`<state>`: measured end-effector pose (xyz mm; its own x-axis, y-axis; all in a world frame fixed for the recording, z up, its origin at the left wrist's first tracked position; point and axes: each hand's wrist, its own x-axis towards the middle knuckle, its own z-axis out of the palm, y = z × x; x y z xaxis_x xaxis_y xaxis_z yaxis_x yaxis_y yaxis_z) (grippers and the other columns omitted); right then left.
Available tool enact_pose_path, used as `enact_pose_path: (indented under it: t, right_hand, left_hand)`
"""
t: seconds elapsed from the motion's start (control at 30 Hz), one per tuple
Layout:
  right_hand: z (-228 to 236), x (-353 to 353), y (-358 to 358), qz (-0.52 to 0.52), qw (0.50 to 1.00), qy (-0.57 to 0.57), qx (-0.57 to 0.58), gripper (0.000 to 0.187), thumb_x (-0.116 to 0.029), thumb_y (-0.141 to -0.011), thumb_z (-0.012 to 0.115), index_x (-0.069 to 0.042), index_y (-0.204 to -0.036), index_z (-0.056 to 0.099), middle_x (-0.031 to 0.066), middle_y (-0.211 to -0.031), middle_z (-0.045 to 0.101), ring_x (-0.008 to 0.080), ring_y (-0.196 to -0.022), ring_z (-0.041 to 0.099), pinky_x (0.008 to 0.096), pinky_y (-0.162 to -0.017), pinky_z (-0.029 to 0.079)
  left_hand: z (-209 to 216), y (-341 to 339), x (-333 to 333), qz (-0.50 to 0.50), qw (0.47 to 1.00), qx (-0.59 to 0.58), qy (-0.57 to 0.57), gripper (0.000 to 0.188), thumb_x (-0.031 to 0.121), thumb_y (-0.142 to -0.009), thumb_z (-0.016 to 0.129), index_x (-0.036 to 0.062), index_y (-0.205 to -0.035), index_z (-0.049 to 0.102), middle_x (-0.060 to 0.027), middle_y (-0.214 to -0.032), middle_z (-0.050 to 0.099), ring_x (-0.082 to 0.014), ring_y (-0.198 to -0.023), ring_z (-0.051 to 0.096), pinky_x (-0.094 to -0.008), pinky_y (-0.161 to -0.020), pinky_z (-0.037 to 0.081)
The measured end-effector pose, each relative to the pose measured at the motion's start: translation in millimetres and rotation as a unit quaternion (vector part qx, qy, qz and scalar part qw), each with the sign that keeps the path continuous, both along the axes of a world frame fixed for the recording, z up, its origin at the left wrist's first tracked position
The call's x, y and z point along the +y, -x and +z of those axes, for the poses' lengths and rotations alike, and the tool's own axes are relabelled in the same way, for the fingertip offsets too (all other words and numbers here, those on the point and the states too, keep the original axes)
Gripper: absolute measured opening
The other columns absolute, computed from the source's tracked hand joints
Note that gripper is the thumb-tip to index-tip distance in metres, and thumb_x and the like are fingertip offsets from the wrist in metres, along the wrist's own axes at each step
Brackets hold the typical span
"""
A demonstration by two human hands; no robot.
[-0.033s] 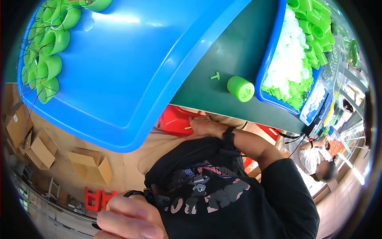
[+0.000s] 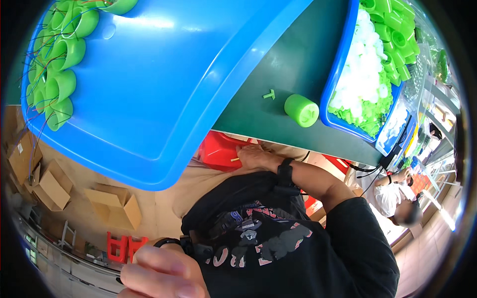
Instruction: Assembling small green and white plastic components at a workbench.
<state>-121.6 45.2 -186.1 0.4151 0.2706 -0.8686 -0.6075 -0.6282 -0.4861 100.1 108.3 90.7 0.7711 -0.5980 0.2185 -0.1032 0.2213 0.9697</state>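
My left hand (image 2: 161, 273) is raised close up at the lower left, fingers curled in; anything inside it is hidden. Down by my lap, my right hand (image 2: 256, 157) rests against the red plastic stool (image 2: 216, 150), its fingers foreshortened and partly out of sight. On the green table (image 2: 271, 64) ahead stand a bright green plastic cylinder (image 2: 301, 110) and a small green T-shaped piece (image 2: 269, 94). Neither hand touches them. A large blue tray (image 2: 144, 84) overhangs the table's near edge, with several green cups (image 2: 60, 84) trailing thin wires along its left side.
At the right, a blue bin (image 2: 325, 102) holds white pieces (image 2: 360, 64) and green parts (image 2: 397, 42). Black cables (image 2: 367, 171) hang off the table's edge. Open cardboard boxes (image 2: 114, 206) lie on the floor at left. Another person (image 2: 392, 198) works at far right.
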Motion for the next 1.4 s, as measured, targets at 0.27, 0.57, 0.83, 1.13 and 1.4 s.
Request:
enact_pose_path:
  t: [0.27,0.57,0.83,1.13,1.4]
  right_hand:
    - [-24,41,32,-0.046,0.998,-0.022,0.045,0.03,-0.006,-0.082,0.045,0.007,-0.103,0.062,0.0242,-0.107,0.065,0.0368,-0.101,0.063,0.0456,-0.083,0.051]
    - [-112,40,2,-0.173,0.985,-0.022,-0.018,0.025,-0.007,-0.079,0.052,0.002,-0.099,0.064,0.0215,-0.082,0.067,0.0372,-0.075,0.067,0.0468,-0.07,0.053]
    - [-141,6,-75,-0.078,0.955,0.274,-0.086,0.031,-0.022,-0.088,0.046,-0.002,-0.105,0.064,0.0301,-0.093,0.064,0.0441,-0.091,0.064,0.0511,-0.082,0.051]
    - [-165,46,-52,0.07,0.955,0.286,-0.035,0.03,-0.018,-0.086,0.048,-0.005,-0.104,0.068,0.0262,-0.097,0.066,0.0408,-0.094,0.065,0.0493,-0.083,0.051]
    - [-175,39,-64,0.042,0.943,0.327,0.05,0.031,-0.014,-0.085,0.048,-0.006,-0.109,0.066,0.026,-0.105,0.064,0.0403,-0.103,0.062,0.0474,-0.089,0.049]
  left_hand:
    - [5,-5,7,-0.042,0.999,0.009,-0.031,0.048,0.035,-0.099,0.045,0.0303,-0.145,0.034,0.0023,-0.083,0.041,-0.022,-0.083,0.046,-0.037,-0.062,0.031]
    - [-27,-4,81,-0.049,0.999,-0.014,0.012,0.048,0.028,-0.099,0.044,0.0346,-0.145,0.033,0.004,-0.086,0.044,-0.0217,-0.089,0.047,-0.0357,-0.063,0.032]
    - [-34,40,186,0.082,0.987,0.067,0.119,0.047,0.014,-0.097,0.045,0.0329,-0.14,0.037,0.0088,-0.096,0.053,-0.0177,-0.102,0.046,-0.0373,-0.085,0.034]
    - [-113,24,213,0.331,0.94,-0.067,0.036,0.046,0.006,-0.092,0.049,0.0046,-0.136,0.036,-0.0095,-0.106,0.06,-0.0251,-0.097,0.057,-0.0344,-0.081,0.046]
    - [-240,-32,225,0.279,0.9,0.331,-0.047,0.035,0.006,-0.094,0.049,-0.0087,-0.125,0.049,-0.0149,-0.101,0.063,-0.0183,-0.095,0.061,-0.0316,-0.088,0.048]
